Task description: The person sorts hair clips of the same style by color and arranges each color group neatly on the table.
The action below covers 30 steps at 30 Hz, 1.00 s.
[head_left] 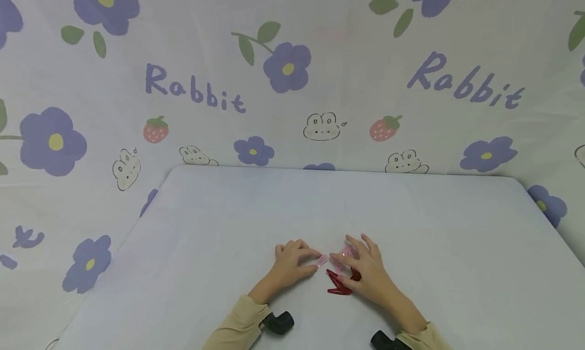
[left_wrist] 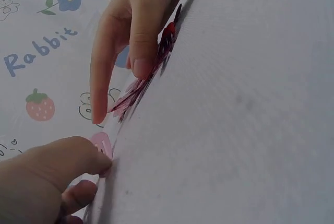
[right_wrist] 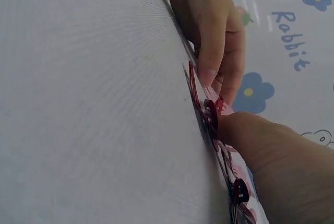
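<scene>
And there it was, low in the middle of the frame: the left hand (head_left: 290, 264) pinched a pink clip (head_left: 322, 260) between thumb and forefinger, a narrow grip, with the clip near the bench (head_left: 205, 213)! Just to its right in the head view, the right hand (head_left: 369, 269) leaned over the heap, thumb and forefinger held wide apart, the thumb at the red clips (head_left: 339, 289) and the forefinger near more pink clips (head_left: 349, 251). Whether that thumb pressed on a clip, you could not tell. The red ones lay at the lower left of that hand, angled across one another, and the pink ones showed above them, partly hidden by the fingers.

Now the lettering: "Rabbit" in purple on the printed cloth (head_left: 343, 60), once at the upper left of centre and again, tilted, at the upper right! Both wrist views caught the word too, slanting at the left edge of the left one and running downward at the upper right of the right one. Flowers, strawberries and outlined rabbit faces surrounded it. Down at the bottom edge, beige sleeves (head_left: 239, 320) came in, and a black wrist device (head_left: 280, 323) showed beside each arm
</scene>
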{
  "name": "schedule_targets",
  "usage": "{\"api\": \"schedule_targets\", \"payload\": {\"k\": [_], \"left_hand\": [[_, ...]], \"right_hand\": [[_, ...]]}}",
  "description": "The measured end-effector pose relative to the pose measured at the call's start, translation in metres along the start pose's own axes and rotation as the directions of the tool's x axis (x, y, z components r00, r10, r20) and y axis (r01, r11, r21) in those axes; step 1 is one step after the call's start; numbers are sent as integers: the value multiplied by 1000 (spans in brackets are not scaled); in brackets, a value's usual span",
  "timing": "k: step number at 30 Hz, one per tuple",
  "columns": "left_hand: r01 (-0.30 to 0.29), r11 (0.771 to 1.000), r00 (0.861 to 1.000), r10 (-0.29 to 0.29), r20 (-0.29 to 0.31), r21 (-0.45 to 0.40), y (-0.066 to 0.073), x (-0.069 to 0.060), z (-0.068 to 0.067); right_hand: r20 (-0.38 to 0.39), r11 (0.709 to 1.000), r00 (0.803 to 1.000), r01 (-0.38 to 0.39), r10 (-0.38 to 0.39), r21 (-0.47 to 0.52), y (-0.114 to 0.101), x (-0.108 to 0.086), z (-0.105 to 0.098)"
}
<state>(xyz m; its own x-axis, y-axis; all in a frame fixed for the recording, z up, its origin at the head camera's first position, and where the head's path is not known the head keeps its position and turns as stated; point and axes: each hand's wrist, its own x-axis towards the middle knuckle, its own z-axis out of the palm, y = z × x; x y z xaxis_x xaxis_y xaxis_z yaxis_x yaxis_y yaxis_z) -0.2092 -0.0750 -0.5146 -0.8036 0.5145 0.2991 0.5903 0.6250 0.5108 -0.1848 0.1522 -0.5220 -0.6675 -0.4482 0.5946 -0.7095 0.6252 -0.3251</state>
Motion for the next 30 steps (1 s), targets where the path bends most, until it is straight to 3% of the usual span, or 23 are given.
{"api": "schedule_targets", "payload": {"k": [4,8,12,16,19,24,27,30], "left_hand": [[29,999,1000,-29,-10,-45,-1,-6,4],[15,999,995,-19,-98,-40,-3,-6,7],[-32,999,974,24,-224,-33,-3,-2,6],[-86,996,949,74,-306,-27,-1,3,4],[-118,992,942,97,-321,-45,0,4,3],[-147,983,942,104,-319,-114,0,7,3],[-113,983,948,64,-312,-144,0,8,2],[-41,980,959,-16,-283,-195,-1,8,-2]], "right_hand": [[23,1000,1000,-21,21,11,-7,-7,3],[-4,1000,1000,-26,26,16,-10,-7,4],[-50,1000,999,-16,16,12,-7,-3,0],[-66,1000,997,-25,26,9,-3,0,-2],[-61,999,998,-33,34,10,0,0,-3],[-60,999,998,-34,35,12,2,0,-4],[-58,999,997,-39,40,12,2,1,-4],[-47,999,998,-42,42,3,1,2,-4]]}}
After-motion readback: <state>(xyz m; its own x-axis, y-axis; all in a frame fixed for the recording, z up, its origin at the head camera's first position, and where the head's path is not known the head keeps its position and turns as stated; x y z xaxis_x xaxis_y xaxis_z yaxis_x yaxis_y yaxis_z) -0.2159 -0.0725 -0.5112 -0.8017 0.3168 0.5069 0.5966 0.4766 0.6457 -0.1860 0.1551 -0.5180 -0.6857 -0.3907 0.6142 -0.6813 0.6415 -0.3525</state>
